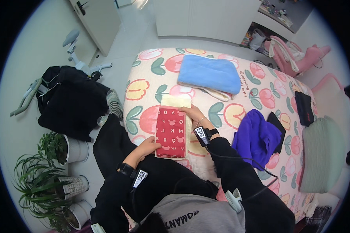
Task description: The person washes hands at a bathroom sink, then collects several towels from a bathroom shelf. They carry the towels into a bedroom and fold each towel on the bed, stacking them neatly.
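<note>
A red cloth [170,129] with pale letters and mouse-head shapes, probably a small towel, is folded into an oblong before me. Its cream side shows as a strip at the far end and along the right edge. My left hand [147,148] grips the near left edge, thumb on top. My right hand [194,114] pinches the far right edge, also with the thumb on top. The fingers beneath the cloth are hidden. Beyond it a folded blue blanket [210,74] with a cream underside lies on the flowered bedspread [180,167].
To the right lie a crumpled purple garment [255,139], a black cloth [277,128], a dark folded item [304,108] and a green pillow [322,154]. Black clothing [73,102] drapes an exercise bike [75,54] at left, near potted plants [77,148]. A cable [245,158] trails from my right wrist.
</note>
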`<control>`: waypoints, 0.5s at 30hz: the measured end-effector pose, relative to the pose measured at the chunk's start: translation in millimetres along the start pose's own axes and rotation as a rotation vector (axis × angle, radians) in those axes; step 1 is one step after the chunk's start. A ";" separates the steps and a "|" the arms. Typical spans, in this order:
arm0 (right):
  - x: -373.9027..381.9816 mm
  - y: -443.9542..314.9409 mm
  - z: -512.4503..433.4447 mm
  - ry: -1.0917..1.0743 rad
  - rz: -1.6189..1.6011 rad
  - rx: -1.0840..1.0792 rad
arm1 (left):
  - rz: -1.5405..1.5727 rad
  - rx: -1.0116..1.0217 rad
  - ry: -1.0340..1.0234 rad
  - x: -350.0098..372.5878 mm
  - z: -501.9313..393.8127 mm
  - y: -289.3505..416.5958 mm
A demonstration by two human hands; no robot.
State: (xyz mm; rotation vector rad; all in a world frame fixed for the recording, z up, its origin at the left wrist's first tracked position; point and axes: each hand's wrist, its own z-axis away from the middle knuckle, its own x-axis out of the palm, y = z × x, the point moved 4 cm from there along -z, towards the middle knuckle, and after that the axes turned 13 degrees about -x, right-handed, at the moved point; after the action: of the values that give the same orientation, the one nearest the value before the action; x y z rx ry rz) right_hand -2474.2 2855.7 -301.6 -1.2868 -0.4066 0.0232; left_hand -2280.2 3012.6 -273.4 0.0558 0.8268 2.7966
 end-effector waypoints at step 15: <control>-213.1 -124.1 119.2 0.412 0.159 -0.325 | -0.033 0.102 -0.298 147.7 -29.4 124.5</control>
State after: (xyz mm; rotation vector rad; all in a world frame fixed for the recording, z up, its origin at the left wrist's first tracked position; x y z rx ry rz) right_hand -2734.5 2878.8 -219.5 -1.5987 0.0507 -0.1781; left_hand -2452.3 2928.5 -234.7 0.4592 0.8833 2.6232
